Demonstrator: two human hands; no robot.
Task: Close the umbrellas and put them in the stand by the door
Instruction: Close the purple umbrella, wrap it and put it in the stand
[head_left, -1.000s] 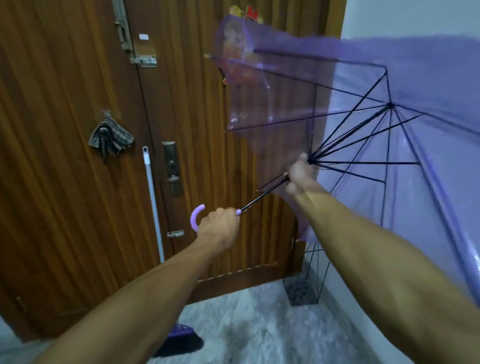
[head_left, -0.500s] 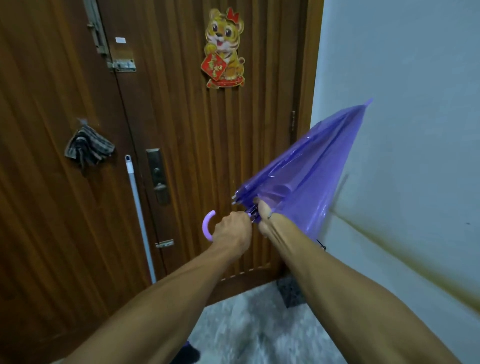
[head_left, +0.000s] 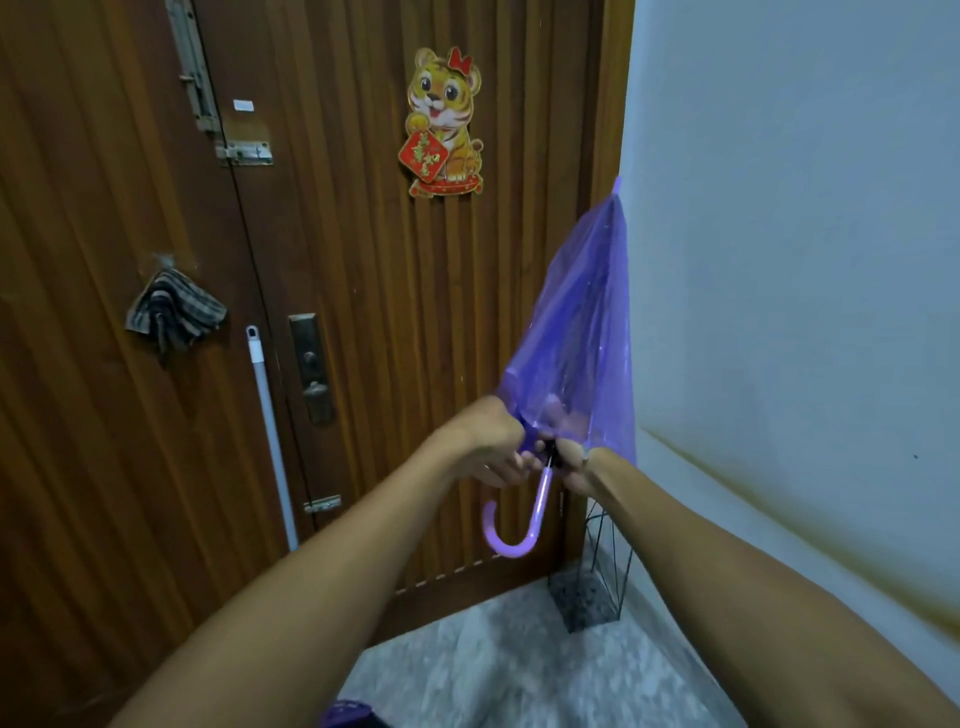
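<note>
Before one wooden door (head_left: 363, 312), two hands' (head_left: 485, 441) (head_left: 574, 462) grip holds one folded umbrella (head_left: 576, 332).

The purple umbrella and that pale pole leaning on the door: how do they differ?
The purple umbrella is held in the air, tip up, by the left hand and right hand; the pale pole leans untouched against the door. The umbrella has loose see-through folds and a hooked handle; the pole is thin, straight and opaque. Both are long.
</note>
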